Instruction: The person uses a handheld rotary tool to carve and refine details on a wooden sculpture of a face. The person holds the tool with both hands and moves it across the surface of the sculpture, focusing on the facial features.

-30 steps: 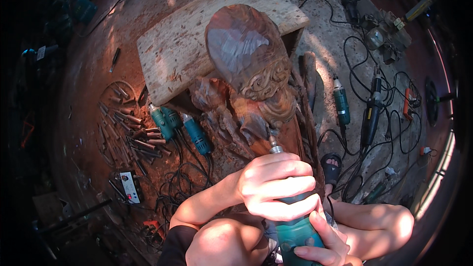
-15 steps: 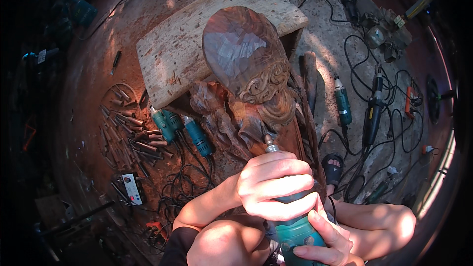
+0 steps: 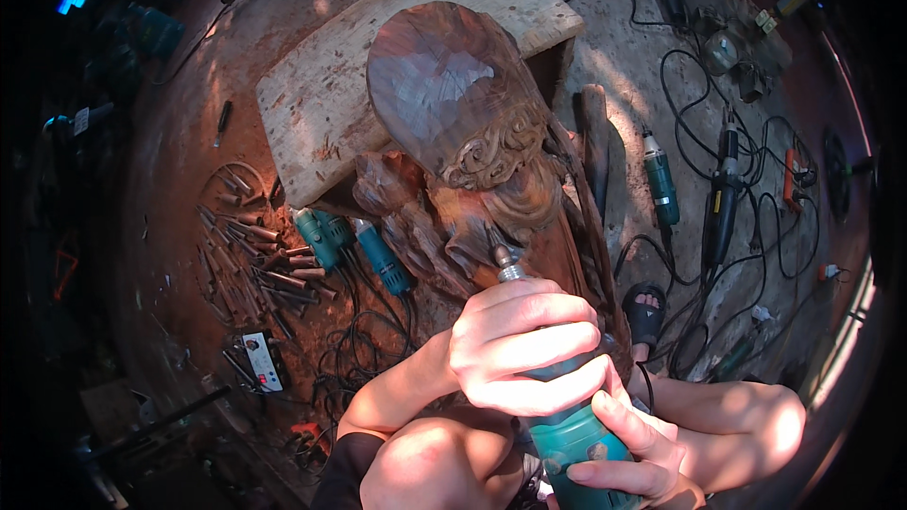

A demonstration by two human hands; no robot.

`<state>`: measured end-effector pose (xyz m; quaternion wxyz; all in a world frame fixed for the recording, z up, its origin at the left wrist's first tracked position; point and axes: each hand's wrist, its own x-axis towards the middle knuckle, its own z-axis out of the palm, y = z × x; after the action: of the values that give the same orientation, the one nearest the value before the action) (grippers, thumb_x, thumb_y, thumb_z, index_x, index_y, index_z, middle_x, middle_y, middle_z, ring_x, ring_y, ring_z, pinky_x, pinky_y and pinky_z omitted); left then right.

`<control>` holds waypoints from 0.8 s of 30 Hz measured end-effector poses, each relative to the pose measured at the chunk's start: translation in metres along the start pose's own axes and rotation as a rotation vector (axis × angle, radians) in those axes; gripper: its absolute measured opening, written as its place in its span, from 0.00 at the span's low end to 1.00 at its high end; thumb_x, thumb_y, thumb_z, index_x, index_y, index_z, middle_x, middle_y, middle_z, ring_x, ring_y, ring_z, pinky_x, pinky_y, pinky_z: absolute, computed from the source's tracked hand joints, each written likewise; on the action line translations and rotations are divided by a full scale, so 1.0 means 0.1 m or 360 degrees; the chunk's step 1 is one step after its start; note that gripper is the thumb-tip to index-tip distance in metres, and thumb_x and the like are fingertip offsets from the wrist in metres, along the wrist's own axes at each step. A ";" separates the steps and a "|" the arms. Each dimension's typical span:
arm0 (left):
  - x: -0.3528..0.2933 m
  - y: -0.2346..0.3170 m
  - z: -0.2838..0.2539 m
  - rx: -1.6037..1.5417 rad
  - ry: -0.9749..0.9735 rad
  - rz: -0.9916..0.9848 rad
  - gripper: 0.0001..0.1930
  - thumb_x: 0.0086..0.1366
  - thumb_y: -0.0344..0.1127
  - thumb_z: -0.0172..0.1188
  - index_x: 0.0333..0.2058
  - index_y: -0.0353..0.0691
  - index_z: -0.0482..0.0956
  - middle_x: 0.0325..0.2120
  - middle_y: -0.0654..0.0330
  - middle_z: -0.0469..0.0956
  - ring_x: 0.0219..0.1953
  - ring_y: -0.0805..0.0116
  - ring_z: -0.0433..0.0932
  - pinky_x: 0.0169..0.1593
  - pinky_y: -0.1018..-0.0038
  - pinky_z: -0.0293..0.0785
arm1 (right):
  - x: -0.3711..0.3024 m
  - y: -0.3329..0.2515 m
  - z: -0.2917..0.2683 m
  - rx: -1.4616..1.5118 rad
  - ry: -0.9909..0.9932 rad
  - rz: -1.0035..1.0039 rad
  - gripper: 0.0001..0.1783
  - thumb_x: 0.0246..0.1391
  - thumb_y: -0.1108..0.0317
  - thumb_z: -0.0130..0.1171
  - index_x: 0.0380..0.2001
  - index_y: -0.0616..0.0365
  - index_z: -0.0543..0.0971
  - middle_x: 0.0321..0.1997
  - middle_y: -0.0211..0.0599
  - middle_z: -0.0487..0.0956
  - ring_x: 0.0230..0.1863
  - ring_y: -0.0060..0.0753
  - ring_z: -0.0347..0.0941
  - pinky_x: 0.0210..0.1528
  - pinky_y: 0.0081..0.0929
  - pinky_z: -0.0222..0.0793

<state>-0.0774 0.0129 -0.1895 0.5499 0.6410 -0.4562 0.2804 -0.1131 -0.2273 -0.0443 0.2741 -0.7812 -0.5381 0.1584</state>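
My left hand [image 3: 524, 345] is wrapped round the front of a teal die grinder [image 3: 572, 442], just behind its metal collet. Lower down, my right hand [image 3: 638, 449] grips the rear of the same tool's body. A thin bit [image 3: 495, 241] points away from me, its tip at the folds of a dark reddish-brown wood carving [image 3: 444, 85]; I cannot tell whether it touches. The carving has a smooth rounded top and curling relief bands below it. It leans over a pale wooden board [image 3: 312, 113].
Left of the carving lie several teal die grinders [image 3: 381, 260], a heap of carving chisels [image 3: 269, 260] and a white control box [image 3: 263, 362]. On the right are another die grinder [image 3: 659, 179], a black power tool [image 3: 724, 203], tangled cords and a sandalled foot [image 3: 645, 314].
The grinder's bit has shifted slightly left and up in the picture. The carving also appears a little further left and higher. Both hands keep their hold.
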 end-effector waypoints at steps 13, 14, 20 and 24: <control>-0.16 0.05 0.12 0.0002 -0.0101 0.0140 0.13 0.62 0.35 0.69 0.45 0.43 0.87 0.44 0.57 0.86 0.42 0.52 0.85 0.48 0.58 0.82 | 0.10 0.02 -0.06 -0.0066 0.0168 -0.0129 0.18 0.59 0.74 0.65 0.52 0.57 0.90 0.58 0.59 0.86 0.51 0.63 0.88 0.47 0.35 0.91; -0.08 0.03 0.17 -0.0006 -0.0024 0.0181 0.11 0.62 0.34 0.70 0.42 0.40 0.85 0.39 0.55 0.84 0.37 0.55 0.84 0.41 0.62 0.81 | 0.08 0.02 -0.05 -0.0119 0.0174 -0.0141 0.17 0.59 0.74 0.64 0.51 0.57 0.90 0.58 0.60 0.86 0.51 0.63 0.88 0.47 0.35 0.91; -0.02 0.02 0.15 -0.0020 0.0070 0.0208 0.11 0.61 0.32 0.71 0.40 0.36 0.83 0.36 0.51 0.82 0.32 0.57 0.82 0.32 0.68 0.80 | 0.11 0.04 -0.14 -0.0020 0.0029 -0.0088 0.17 0.65 0.74 0.59 0.53 0.57 0.89 0.57 0.62 0.86 0.51 0.63 0.88 0.45 0.34 0.91; 0.00 0.01 0.14 -0.0002 0.0079 0.0201 0.11 0.61 0.33 0.73 0.40 0.36 0.83 0.35 0.52 0.82 0.32 0.58 0.82 0.30 0.69 0.80 | 0.15 0.05 -0.20 0.0090 -0.0011 -0.0031 0.19 0.66 0.75 0.56 0.55 0.57 0.89 0.58 0.64 0.86 0.52 0.63 0.88 0.44 0.33 0.91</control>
<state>-0.0803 -0.0001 -0.1928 0.5427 0.6033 -0.4821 0.3301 -0.0935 -0.2199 -0.0305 0.2956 -0.7673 -0.5419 0.1737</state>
